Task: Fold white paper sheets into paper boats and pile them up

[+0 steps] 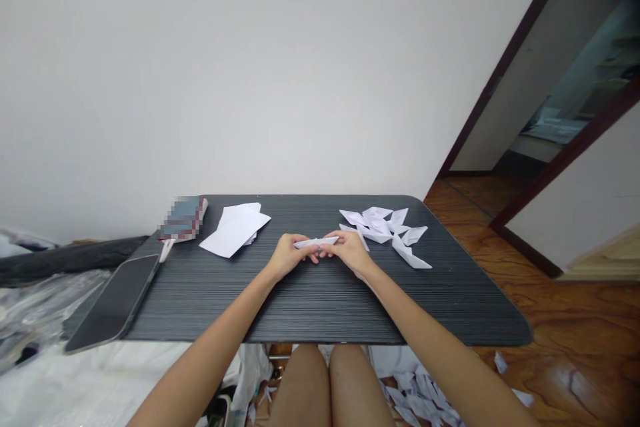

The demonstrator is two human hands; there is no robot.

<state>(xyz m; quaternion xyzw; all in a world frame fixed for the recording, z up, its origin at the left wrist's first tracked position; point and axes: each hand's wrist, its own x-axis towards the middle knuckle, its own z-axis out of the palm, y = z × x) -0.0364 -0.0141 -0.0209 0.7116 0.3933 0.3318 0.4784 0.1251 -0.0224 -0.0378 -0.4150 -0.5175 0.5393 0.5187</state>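
Observation:
A narrow folded white paper boat (316,242) is held level between my two hands, over the middle of the dark table. My left hand (291,253) grips its left end, with thumb and fingers closed on the paper. On the other end, my right hand (349,250) pinches the paper in the same way. The fingertips of both hands nearly meet beneath it. Just right of my right hand lies a pile of folded paper boats (377,223). To the left of my left hand is a loose stack of flat white sheets (235,230).
A tablet (114,303) lies at the table's left edge, near a blurred box (184,219) at the back left. The black table (320,313) meets a white wall (300,80). More folded papers (420,397) lie below on the right, beside my knees. A doorway opens at right.

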